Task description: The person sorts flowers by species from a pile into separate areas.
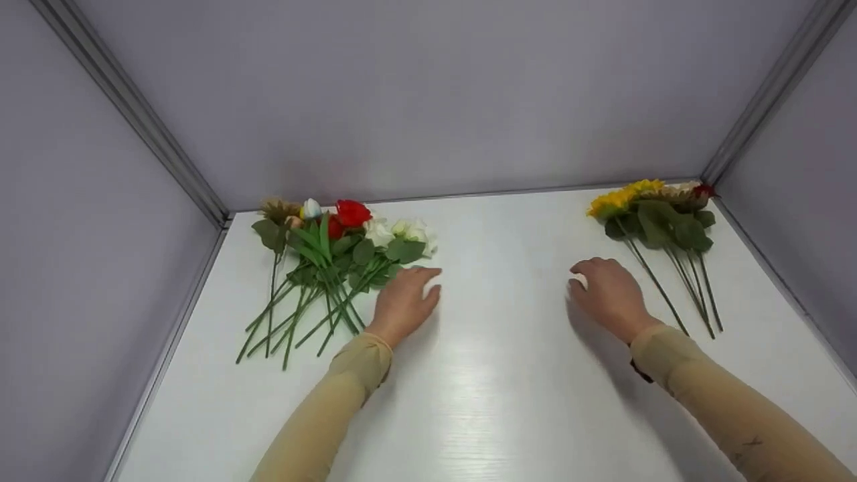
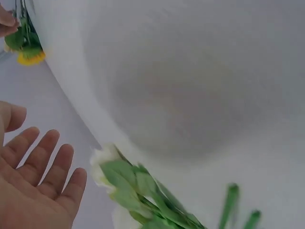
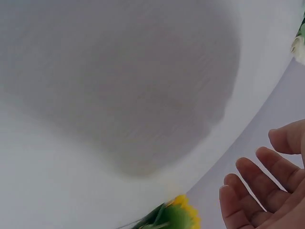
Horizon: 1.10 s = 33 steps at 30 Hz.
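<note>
both hands empty so far: left hand (image 1: 404,302) fingers loosely spread beside the mixed flower pile (image 1: 328,261), right hand (image 1: 609,291) relaxed near the sunflower bunch (image 1: 659,221); nothing's picked up yet.

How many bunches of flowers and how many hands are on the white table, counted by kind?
Bunches of flowers: 2, the left bunch with red and white blooms, the right bunch with yellow blooms.
Hands: 2, the left hand and the right hand, both empty.
Total: 4
</note>
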### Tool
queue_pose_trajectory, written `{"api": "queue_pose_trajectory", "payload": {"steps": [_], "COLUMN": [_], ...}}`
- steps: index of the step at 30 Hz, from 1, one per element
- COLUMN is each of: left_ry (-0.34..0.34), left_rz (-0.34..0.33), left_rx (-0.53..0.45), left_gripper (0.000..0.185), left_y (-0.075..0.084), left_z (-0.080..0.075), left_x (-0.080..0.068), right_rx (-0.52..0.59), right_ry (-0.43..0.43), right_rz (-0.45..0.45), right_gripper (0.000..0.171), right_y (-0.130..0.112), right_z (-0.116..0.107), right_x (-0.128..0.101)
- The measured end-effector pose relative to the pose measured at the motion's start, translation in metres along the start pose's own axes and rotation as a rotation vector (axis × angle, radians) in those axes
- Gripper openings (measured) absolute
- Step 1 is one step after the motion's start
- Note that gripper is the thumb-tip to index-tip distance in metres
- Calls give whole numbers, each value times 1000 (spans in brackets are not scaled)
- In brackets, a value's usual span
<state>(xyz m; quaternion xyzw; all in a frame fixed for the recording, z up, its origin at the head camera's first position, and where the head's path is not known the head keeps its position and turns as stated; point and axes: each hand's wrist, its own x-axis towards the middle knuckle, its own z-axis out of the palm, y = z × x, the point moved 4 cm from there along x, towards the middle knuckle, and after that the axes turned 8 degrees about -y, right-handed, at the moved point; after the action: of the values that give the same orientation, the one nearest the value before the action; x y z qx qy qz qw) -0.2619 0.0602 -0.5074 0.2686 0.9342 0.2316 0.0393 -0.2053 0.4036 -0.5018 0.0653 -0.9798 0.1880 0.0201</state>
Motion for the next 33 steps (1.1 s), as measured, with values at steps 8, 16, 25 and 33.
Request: {"api": "queue_pose_trajectory", "payload": {"steps": [8,16,25,33], "left_ry": [159,227,96,36], "left_rz": [-240,-381,-625,-684], "left_rx": [59,36,-254,-391], "left_gripper": [26,22,33,34], "left_y": [-81,-128,-155,-163], "left_z": [-45,-66,-76,-70], "left_x": [-19,-46,-61,-58], "right_rx": [12,-26,-52,-78], "right_ry": [-28,-77,-114,-169], "right_rz": [-124,-302,-454,-519], "right_gripper": [27,29,32,33], "right_y": [-72,-139,-198,-227], "right_z": [31,58,80,94], "right_x": [20,31,26,14]}}
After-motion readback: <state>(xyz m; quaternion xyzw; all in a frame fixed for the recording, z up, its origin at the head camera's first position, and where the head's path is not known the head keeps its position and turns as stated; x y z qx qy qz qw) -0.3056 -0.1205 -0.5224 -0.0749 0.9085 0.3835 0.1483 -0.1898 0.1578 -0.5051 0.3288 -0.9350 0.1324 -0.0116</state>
